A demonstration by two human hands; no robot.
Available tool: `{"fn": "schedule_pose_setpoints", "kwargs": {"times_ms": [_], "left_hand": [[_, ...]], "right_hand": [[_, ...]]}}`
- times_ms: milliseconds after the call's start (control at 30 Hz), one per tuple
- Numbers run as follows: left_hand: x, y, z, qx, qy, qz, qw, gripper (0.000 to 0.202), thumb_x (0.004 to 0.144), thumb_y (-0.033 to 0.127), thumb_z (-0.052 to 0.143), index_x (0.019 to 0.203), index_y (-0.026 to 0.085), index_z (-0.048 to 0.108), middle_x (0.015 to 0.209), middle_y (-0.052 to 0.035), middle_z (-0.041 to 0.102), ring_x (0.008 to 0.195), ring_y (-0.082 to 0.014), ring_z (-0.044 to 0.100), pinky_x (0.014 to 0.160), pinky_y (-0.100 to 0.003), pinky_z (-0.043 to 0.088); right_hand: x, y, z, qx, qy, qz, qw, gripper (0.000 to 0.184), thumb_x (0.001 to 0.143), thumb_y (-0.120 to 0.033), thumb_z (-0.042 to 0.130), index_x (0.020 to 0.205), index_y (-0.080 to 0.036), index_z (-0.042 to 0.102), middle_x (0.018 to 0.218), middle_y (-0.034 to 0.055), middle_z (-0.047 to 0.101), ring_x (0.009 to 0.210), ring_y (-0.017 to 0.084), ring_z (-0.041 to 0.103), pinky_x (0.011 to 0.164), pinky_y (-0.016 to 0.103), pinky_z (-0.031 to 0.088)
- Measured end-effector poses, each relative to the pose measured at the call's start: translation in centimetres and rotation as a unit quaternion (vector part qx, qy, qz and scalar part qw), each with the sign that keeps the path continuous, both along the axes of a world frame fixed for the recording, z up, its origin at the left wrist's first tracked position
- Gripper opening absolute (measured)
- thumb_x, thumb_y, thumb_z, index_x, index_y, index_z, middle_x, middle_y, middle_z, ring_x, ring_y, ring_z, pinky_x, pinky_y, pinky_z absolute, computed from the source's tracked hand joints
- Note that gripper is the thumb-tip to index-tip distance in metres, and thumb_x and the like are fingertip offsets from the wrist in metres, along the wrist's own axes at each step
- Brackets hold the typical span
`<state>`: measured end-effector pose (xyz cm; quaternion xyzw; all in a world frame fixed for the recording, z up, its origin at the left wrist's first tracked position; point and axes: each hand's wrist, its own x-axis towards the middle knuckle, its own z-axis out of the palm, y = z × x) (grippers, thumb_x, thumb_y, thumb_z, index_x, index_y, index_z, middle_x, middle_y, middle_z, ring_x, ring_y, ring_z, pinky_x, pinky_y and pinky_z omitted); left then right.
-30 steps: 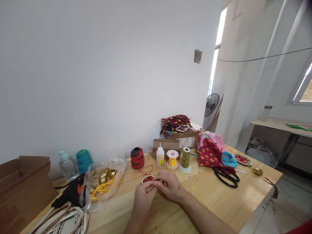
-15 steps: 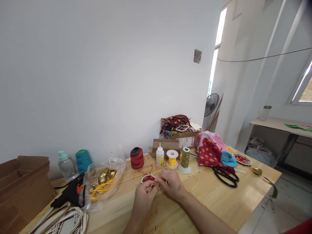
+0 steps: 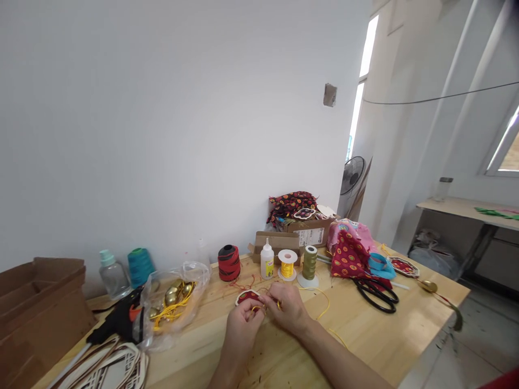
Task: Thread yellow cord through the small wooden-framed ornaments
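Four thread spools stand behind: teal spool, red spool, yellow spool, olive spool. The left hand and right hand each pinch the one yellow cord. It runs left-right between them and trails right across the table. One red ornament lies flat just beyond. Both hands have barely shifted.

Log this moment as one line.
left hand: pinches yellow cord | right hand: pinches yellow cord | red ornament: on table

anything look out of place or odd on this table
A gold ornament sits at the table's right edge, its tassel dangling over the side. Red thread scraps lie loose beside the red spool.
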<state>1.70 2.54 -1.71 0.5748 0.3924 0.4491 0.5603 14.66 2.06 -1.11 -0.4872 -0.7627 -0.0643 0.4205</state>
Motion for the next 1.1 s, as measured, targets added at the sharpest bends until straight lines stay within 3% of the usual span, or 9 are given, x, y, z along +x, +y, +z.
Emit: {"fn": "schedule_pose_setpoints", "kwargs": {"times_ms": [233, 500, 833, 1100], "left_hand": [[0.2, -0.1, -0.1, 0.02, -0.005, 0.005, 1.0, 0.012, 0.058, 0.025, 0.057, 0.056, 0.016, 0.049, 0.046, 0.0058, 0.048, 0.04, -0.0077, 0.039, 0.042, -0.018, 0.026], [0.2, -0.3, 0.1, 0.016, 0.005, 0.026, 1.0, 0.013, 0.056, 0.028, 0.059, 0.057, 0.016, 0.054, 0.045, 0.0047, 0.049, 0.041, -0.0093, 0.043, 0.041, -0.018, 0.028], [0.4, -0.1, -0.3, 0.02, 0.025, 0.049, 0.998, 0.016, 0.053, 0.029, 0.063, 0.052, 0.016, 0.053, 0.044, 0.0053, 0.049, 0.039, -0.0084, 0.043, 0.039, -0.017, 0.027], [0.0, -0.2, 0.0, 0.022, 0.021, 0.042, 0.999, 0.025, 0.057, 0.04, 0.06, 0.055, 0.015, 0.056, 0.043, 0.0043, 0.049, 0.041, -0.0101, 0.044, 0.04, -0.018, 0.028]], "right_hand": [[-0.1, 0.2, -0.4, -0.008, -0.026, -0.013, 1.0, 0.034, 0.081, -0.03, 0.04, 0.052, -0.016, 0.05, 0.05, 0.0003, 0.051, 0.046, 0.009, 0.042, 0.043, 0.02, 0.024], [0.0, -0.2, 0.4, 0.005, 0.016, 0.007, 1.0, 0.036, 0.08, -0.03, 0.039, 0.049, -0.016, 0.05, 0.046, 0.0001, 0.049, 0.044, 0.009, 0.041, 0.043, 0.019, 0.026], [0.0, 0.1, 0.0, -0.016, 0.014, -0.002, 1.0, 0.035, 0.081, -0.032, 0.041, 0.052, -0.016, 0.053, 0.049, 0.0006, 0.052, 0.045, 0.009, 0.043, 0.043, 0.02, 0.026], [0.3, -0.6, 1.1, -0.061, 0.03, 0.078, 0.995, 0.031, 0.08, -0.033, 0.042, 0.059, -0.015, 0.055, 0.052, -0.0006, 0.051, 0.048, 0.009, 0.043, 0.046, 0.019, 0.029]]}}
